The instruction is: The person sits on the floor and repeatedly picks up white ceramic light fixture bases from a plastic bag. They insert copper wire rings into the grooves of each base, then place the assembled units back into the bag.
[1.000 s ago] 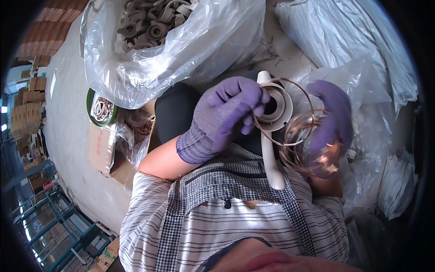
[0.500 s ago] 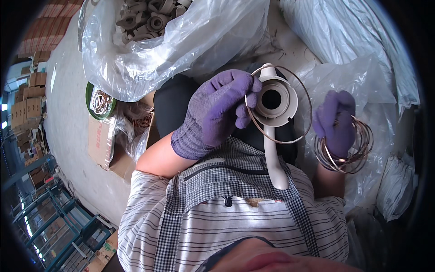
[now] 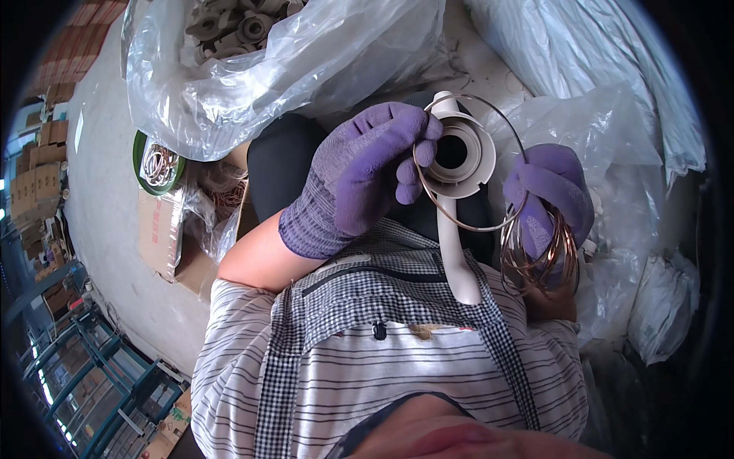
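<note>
My left hand (image 3: 382,164), in a purple coated glove, pinches the left side of a thin metal wire ring (image 3: 478,229) between thumb and fingers. At the ring's right side, the curled fingers of my gloved right hand (image 3: 552,187) close on its edge. A bundle of copper-coloured wire rings (image 3: 562,256) hangs looped about the right hand, below its fingers. Behind the held ring, between my knees, sits a beige plastic part (image 3: 480,164) with a round, stepped opening and a long curved handle. The ring is held in front of this opening, and whether they touch I cannot tell.
At the far left, a clear plastic bag (image 3: 306,69) holds several grey-beige plastic parts (image 3: 252,29). A green round container (image 3: 140,164) of wire rings stands by an opened cardboard box (image 3: 159,233). White plastic sacks (image 3: 581,53) lie at the right.
My right hand has moved left to the held ring and curled its fingers at the edge. The copper ring bundle moved with it. My left hand still pinches the ring.
</note>
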The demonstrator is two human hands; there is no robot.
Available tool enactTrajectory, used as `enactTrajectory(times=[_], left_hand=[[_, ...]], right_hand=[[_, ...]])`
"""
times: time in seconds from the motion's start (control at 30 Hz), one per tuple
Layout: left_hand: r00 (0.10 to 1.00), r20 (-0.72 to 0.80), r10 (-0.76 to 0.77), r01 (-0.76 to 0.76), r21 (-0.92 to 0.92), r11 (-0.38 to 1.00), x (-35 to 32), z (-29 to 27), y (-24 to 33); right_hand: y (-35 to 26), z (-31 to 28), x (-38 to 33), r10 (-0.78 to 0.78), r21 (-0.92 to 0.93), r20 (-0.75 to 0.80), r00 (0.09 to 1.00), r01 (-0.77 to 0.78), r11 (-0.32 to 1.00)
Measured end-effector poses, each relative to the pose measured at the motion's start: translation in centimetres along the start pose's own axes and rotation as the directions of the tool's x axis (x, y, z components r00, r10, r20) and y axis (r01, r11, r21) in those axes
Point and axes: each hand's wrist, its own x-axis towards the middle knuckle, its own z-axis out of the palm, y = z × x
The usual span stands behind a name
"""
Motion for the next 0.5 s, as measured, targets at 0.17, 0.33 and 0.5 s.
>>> enactTrajectory(times=[0.17, 0.33, 0.5], left_hand=[[0.979, -0.042, 0.2, -0.141, 0.571, 0.809, -0.4, 0.9, -0.1], [0.847, 0.362, 0.39, -0.514, 0.746, 0.423, -2.6, 1.3, 1.4], [0.762, 0.395, 0.513, -0.441, 0.897, -0.036, -1.0, 1.4, 0.3]], right_hand=[[-1.1, -0.2, 0.5, -0.117, -0.081, -0.044, 0.992, 0.113, 0.99], [-1.7, -0.1, 1.2, 0.188, -0.086, -0.02, 0.982, -0.189, 0.978], [1.1, -0.8, -1.6, 0.317, -0.025, 0.209, 0.925, -0.319, 0.948]])
